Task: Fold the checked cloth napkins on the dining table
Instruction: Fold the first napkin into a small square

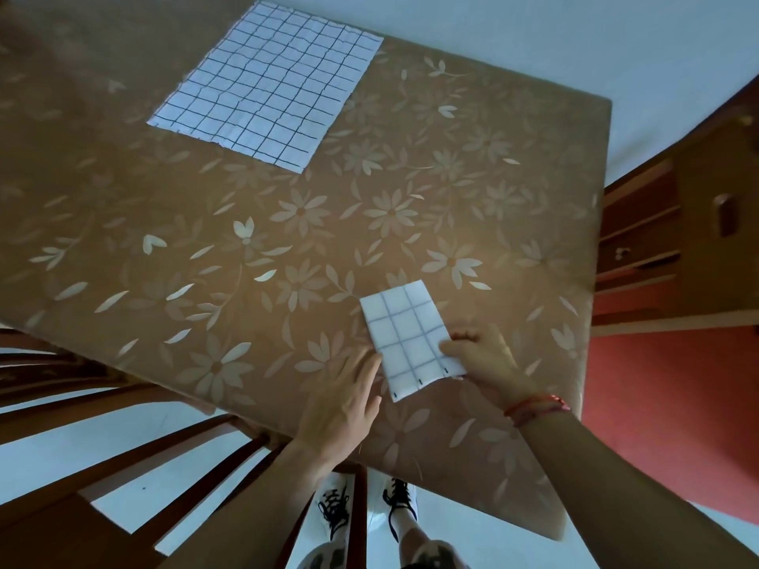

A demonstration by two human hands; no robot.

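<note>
A small folded checked napkin [404,336], white with dark lines, lies near the front right of the dining table [287,240]. My right hand [482,357] pinches its lower right corner with fingers and thumb. My left hand [349,398] rests flat on the tablecloth, fingertips touching the napkin's left edge, fingers apart and holding nothing. A second checked napkin [267,86] lies spread out flat at the far side of the table, well beyond both hands.
The table has a brown tablecloth with pale flowers. A wooden chair [123,445] stands at the front left edge. A wooden cabinet [677,240] stands to the right over a red floor. My shoes show under the table edge.
</note>
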